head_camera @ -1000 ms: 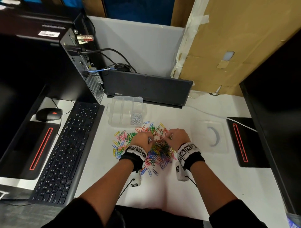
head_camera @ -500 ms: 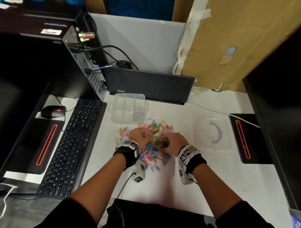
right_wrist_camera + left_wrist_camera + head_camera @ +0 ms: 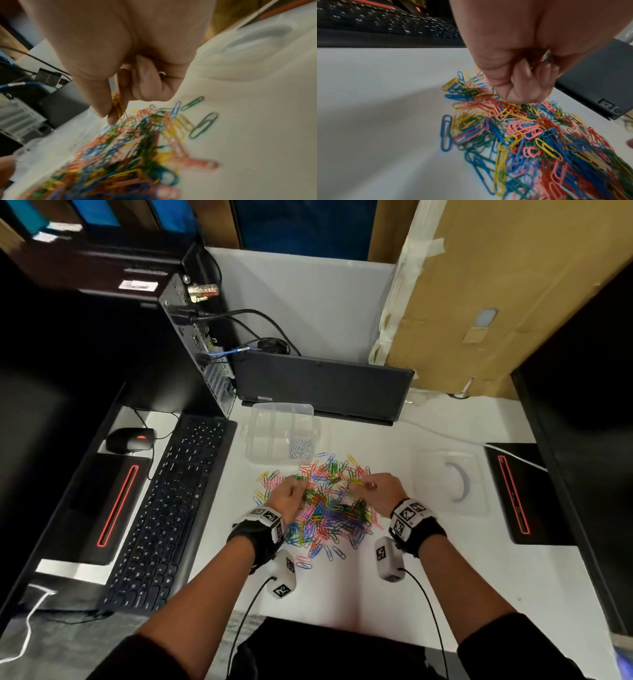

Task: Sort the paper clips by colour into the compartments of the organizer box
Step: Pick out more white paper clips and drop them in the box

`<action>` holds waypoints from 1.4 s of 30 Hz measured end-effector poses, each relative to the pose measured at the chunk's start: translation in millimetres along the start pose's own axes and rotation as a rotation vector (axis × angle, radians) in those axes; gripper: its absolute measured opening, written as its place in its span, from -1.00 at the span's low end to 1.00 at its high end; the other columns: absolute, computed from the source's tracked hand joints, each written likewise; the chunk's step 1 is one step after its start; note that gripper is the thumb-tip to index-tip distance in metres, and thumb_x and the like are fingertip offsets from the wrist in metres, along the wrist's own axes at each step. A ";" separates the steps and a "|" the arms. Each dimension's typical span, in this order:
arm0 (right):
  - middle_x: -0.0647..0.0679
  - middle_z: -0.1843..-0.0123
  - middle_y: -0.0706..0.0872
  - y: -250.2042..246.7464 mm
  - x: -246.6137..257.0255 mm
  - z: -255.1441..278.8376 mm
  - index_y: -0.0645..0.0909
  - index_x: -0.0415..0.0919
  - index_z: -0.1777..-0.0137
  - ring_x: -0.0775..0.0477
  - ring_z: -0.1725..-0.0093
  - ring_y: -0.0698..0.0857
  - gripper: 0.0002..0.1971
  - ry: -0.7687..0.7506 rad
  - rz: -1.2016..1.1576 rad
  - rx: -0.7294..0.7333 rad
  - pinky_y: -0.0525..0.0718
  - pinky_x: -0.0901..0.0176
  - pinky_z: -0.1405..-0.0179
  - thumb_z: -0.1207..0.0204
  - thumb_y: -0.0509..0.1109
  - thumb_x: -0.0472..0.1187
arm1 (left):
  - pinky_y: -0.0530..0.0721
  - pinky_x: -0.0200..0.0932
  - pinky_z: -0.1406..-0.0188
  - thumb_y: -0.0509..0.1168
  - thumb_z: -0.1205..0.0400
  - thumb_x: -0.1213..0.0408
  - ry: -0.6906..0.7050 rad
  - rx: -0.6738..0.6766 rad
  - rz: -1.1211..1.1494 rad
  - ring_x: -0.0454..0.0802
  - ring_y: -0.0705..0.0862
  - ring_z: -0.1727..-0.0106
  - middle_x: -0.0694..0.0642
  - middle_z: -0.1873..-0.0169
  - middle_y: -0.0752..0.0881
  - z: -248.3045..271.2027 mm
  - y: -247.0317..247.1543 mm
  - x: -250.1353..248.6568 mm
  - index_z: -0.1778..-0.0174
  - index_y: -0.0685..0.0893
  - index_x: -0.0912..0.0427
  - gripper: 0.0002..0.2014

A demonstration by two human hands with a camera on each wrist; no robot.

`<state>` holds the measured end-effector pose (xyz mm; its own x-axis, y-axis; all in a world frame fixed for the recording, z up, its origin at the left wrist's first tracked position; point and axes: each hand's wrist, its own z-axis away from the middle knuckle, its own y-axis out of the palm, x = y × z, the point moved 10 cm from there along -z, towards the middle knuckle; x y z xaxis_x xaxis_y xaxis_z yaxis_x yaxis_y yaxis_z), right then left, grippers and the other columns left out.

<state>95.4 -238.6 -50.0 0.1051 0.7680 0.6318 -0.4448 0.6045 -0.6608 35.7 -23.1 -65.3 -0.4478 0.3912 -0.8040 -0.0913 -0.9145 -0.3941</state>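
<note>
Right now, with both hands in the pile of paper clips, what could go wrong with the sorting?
1. The right hand pinches yellow clips above the tangled pile; linked clips of other colours may lift along with them.
2. The organizer box is clear, with thin dividers, and only one compartment holds white clips; a drop could land in the wrong section.
3. Loose clips at the pile's near edge lie close to the wrists, and could be swept away.
</note>
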 end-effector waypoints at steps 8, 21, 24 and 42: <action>-0.04 -0.24 0.77 2.4 9.7 12.6 0.76 -0.06 -0.05 -0.10 -0.19 0.73 -0.86 0.061 0.209 -0.028 0.63 0.22 -0.12 -0.54 0.42 -0.17 | 0.36 -0.25 0.61 0.02 -0.71 0.49 -0.039 0.024 0.090 -0.07 0.36 0.57 0.05 0.52 0.44 6.6 -8.9 11.7 -0.29 0.54 0.06 -0.64; 0.05 0.17 0.73 33.8 -7.7 30.5 0.58 0.09 0.36 -0.07 0.06 0.73 -0.77 0.084 0.254 0.023 0.60 0.22 0.13 -0.49 0.46 -0.19 | 0.64 -0.20 -0.09 0.23 -0.67 0.35 0.052 0.058 -0.305 0.04 0.70 -0.08 0.02 -0.09 0.72 17.5 -12.6 -2.7 -0.02 0.77 0.09 -0.80; 0.15 0.25 0.65 32.9 -2.0 35.8 0.53 0.15 0.42 0.04 0.16 0.64 -0.68 0.048 0.133 0.037 0.50 0.29 0.18 -0.50 0.48 -0.18 | 0.57 -0.46 0.21 0.32 -0.62 0.33 0.124 0.076 -0.349 -0.11 0.69 0.14 -0.01 0.03 0.74 18.8 -0.2 -11.1 -0.02 0.75 0.11 -0.87; -0.04 0.44 0.51 26.8 -34.3 40.5 0.44 -0.15 0.37 -0.01 0.44 0.47 -0.66 0.183 -0.148 -0.013 0.45 0.24 0.40 -0.59 0.41 -0.08 | 0.70 -0.12 0.26 0.33 -0.58 0.25 0.285 -0.106 -0.551 0.03 0.70 0.21 -0.01 0.18 0.76 8.5 7.4 -29.4 0.05 0.69 0.00 -0.91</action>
<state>43.9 -257.3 -73.0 0.3283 0.6959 0.6387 -0.4011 0.7149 -0.5728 40.7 -42.2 -40.8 -0.1045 0.8278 -0.5512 -0.1457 -0.5610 -0.8149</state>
